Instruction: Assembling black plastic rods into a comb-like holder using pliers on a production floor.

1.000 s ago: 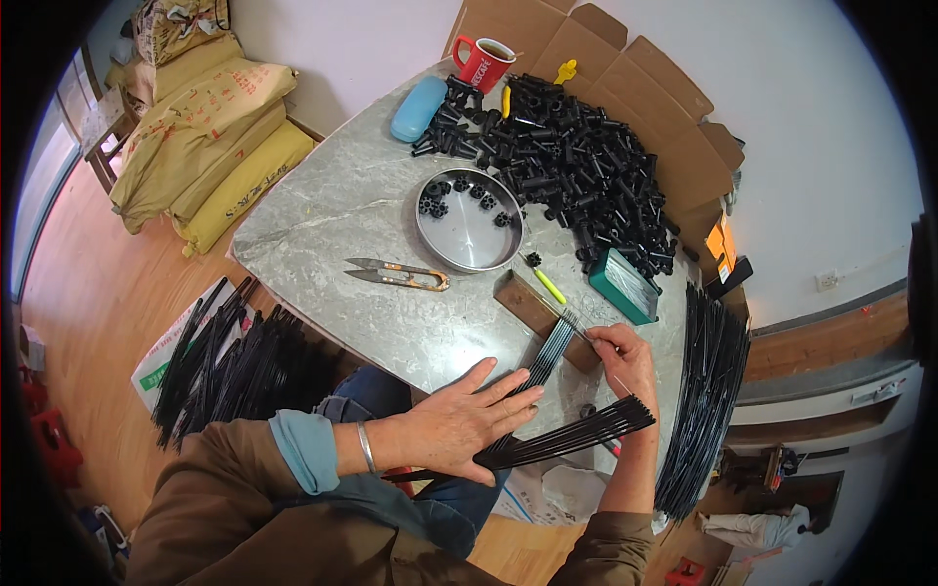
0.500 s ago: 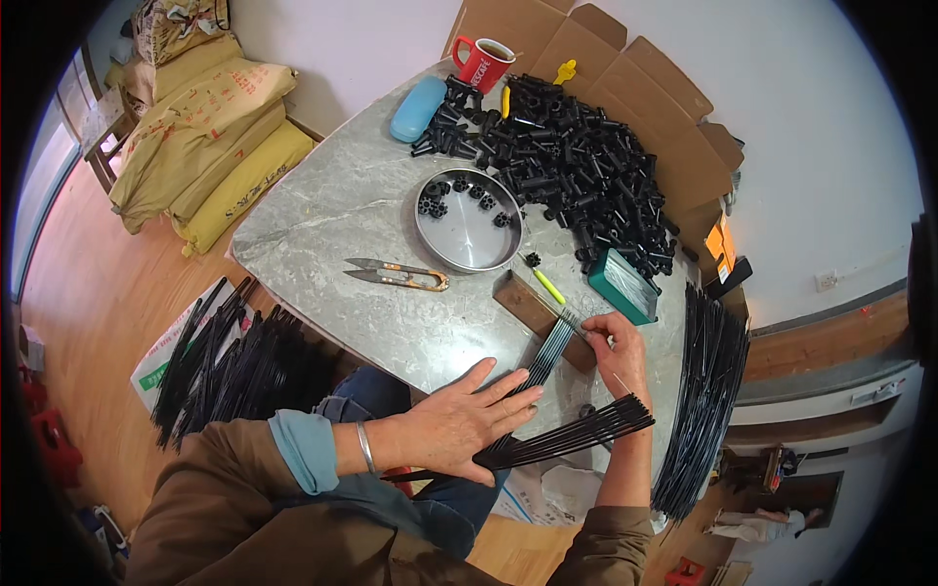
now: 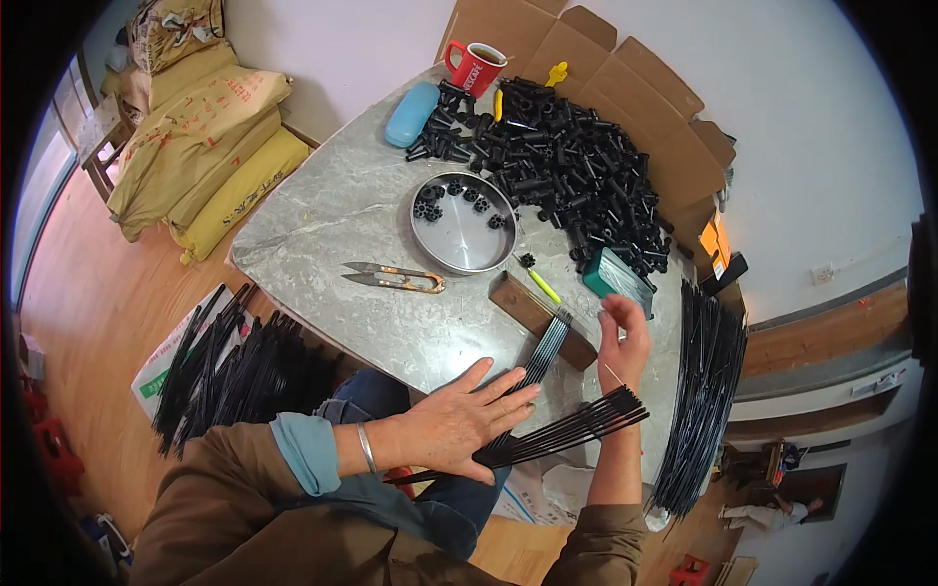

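The left hand (image 3: 459,420) lies open, fingers spread, on the black rods (image 3: 549,352), whose tips rest over the brown block (image 3: 516,301). The right hand (image 3: 630,342) has bent fingers near the green box (image 3: 597,283); I cannot tell if it holds something. If the left palm lifts, the rods may roll apart. A second rod bunch (image 3: 576,428) crosses the right forearm (image 3: 619,469), so an arm movement could scatter it. Snips (image 3: 396,269) and a metal tray (image 3: 464,242) occupy the surface (image 3: 322,215) beyond.
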Demonstrator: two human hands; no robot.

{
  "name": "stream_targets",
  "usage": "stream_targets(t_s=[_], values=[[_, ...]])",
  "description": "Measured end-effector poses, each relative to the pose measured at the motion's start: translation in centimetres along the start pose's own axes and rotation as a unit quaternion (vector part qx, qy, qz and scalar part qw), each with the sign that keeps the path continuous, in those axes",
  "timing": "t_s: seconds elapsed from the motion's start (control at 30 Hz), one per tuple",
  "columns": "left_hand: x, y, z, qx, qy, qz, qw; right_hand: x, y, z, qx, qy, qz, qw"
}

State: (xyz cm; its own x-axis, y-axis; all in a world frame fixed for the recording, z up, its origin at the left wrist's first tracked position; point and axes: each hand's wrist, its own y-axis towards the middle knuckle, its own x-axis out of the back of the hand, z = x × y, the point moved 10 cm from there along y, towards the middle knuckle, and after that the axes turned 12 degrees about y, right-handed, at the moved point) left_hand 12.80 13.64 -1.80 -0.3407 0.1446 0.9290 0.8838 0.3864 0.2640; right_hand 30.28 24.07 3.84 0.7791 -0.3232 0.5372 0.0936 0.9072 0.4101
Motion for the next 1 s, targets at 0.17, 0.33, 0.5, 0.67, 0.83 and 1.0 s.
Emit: stream_targets(t_s=[0.17, 0.33, 0.5, 0.67, 0.83, 1.0], values=[[0.0, 1.1, -0.9, -0.027, 0.018, 0.006, 0.999, -3.1, -5.2, 4.4, 0.205, -0.244, 0.154, 0.935], [-0.3, 1.5, -1.3, -0.047, 0.049, -0.007, 0.998, -5.8, -7.4, 4.3, 0.258, -0.279, 0.152, 0.913], [7.1, 1.6, -2.3, -0.061, -0.043, -0.005, 0.997, -5.1, -6.8, 6.9, 0.275, -0.255, 0.16, 0.913], [26.7, 2.3, -1.5, 0.029, -0.152, -0.37, 0.916, -7.8, -13.5, 11.7, -0.174, 0.401, 0.37, 0.82], [21.4, 0.9, 3.4, 0.142, -0.258, -0.319, 0.901, -7.9, -19.2, 12.6, -0.243, 0.53, 0.318, 0.748], [5.0, -14.9, 9.3, 0.367, -0.363, 0.02, 0.856, -10.9, -24.3, 10.0, -0.311, 0.444, 0.411, 0.733]])
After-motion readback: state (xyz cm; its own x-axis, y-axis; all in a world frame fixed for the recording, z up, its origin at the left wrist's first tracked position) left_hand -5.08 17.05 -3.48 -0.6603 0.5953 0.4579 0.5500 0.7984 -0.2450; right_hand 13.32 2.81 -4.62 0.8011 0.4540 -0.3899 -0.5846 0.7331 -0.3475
